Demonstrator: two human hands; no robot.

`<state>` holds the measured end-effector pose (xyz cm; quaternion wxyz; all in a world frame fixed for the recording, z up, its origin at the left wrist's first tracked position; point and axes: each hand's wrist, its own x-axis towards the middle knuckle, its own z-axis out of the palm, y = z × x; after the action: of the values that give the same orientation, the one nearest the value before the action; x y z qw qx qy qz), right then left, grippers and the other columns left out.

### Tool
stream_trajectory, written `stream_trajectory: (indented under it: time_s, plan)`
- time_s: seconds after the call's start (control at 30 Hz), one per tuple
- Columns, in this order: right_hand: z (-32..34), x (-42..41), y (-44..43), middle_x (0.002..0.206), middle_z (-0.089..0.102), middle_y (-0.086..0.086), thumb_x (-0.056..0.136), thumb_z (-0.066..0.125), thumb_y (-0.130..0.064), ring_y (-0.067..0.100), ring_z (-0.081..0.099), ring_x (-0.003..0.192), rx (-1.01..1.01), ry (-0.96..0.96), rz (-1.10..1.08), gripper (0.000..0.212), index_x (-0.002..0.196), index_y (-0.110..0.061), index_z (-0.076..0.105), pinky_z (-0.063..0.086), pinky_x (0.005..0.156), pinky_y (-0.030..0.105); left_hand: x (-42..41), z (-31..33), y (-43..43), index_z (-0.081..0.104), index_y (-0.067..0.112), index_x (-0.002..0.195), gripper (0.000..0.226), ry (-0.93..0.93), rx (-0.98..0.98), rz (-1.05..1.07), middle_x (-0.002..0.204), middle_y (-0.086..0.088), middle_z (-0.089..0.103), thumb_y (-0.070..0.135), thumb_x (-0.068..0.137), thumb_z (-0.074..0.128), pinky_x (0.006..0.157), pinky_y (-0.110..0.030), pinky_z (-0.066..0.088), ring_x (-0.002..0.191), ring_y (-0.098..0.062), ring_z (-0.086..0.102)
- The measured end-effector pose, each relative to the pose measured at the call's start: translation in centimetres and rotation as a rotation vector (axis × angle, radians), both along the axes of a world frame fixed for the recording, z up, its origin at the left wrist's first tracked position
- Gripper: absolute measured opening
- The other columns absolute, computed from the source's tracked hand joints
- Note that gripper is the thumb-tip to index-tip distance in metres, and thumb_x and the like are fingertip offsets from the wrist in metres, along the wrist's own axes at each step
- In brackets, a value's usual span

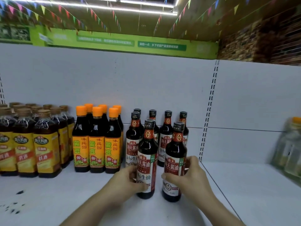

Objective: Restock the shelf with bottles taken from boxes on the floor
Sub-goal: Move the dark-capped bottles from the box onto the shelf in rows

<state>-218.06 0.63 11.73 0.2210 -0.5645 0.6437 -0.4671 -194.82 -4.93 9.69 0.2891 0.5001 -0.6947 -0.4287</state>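
Observation:
Two dark soy sauce bottles with grey caps and red-and-white labels stand upright at the front of the white shelf (244,185). My left hand (125,180) grips the left front bottle (147,160) around its lower label. The right front bottle (175,162) is held at label height by my right hand (189,174). Behind them stand several more bottles of the same soy sauce (167,136) in rows near the back panel.
Left of these stand several orange-capped soy sauce bottles (96,141), then several yellow-labelled cooking wine bottles (45,144). A slotted upright (209,111) divides the shelf bays. Blurred pale bottles (291,147) stand at the far right. Dark specks (14,204) mark the shelf's front left.

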Motion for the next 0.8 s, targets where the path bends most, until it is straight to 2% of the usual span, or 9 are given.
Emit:
stream_trajectory:
  time_s: [0.13,0.27,0.4,0.57,0.8]
  plan:
    - [0.0,-0.7,-0.4,0.103,0.067,-0.017,0.065,0.095,-0.035,-0.006,0.065,0.087,-0.016,-0.032,0.049,0.067,0.114,-0.032,0.05,0.047,0.065,0.011,-0.9,-0.3,0.6,0.057,0.04,0.126,0.06,-0.022,-0.071,0.058,0.117,0.02,0.071,0.034,0.075,0.089,0.1,-0.032,0.056,0.104,0.0,0.069]
    - [-0.4,-1.1,-0.8,0.105,0.068,-0.023,0.071,0.092,-0.032,-0.013,0.064,0.088,-0.061,-0.041,0.07,0.057,0.114,-0.043,0.055,0.047,0.066,0.009,-1.8,-0.6,0.8,0.058,0.038,0.129,0.058,-0.068,-0.16,0.117,0.12,0.021,0.069,0.042,0.078,0.085,0.101,-0.034,0.055,0.106,0.0,0.067]
    - [-2.1,-1.2,-0.7,0.113,0.065,-0.017,0.07,0.092,-0.038,-0.003,0.066,0.092,-0.033,0.025,0.077,0.056,0.116,-0.045,0.06,0.05,0.072,0.014,-2.4,-0.9,0.6,0.059,0.038,0.129,0.063,-0.179,-0.23,0.194,0.121,0.023,0.069,0.06,0.073,0.077,0.099,-0.038,0.056,0.108,-0.002,0.066]
    - [-2.3,-1.6,-1.0,0.106,0.066,-0.022,0.071,0.092,-0.035,-0.006,0.066,0.086,0.0,0.046,0.059,0.065,0.121,-0.033,0.05,0.048,0.067,0.011,-3.3,-1.1,0.4,0.059,0.039,0.128,0.057,-0.279,-0.3,0.239,0.124,0.023,0.067,0.064,0.078,0.072,0.097,-0.038,0.056,0.11,-0.005,0.065]
    - [-2.2,-1.9,-2.6,0.105,0.063,-0.024,0.08,0.087,-0.032,-0.008,0.063,0.093,0.009,0.056,0.068,0.061,0.127,-0.029,0.047,0.049,0.075,0.014,-4.6,-1.1,-0.1,0.058,0.034,0.128,0.05,-0.44,-0.319,0.267,0.127,0.014,0.065,0.066,0.089,0.059,0.094,-0.042,0.054,0.114,-0.018,0.062]
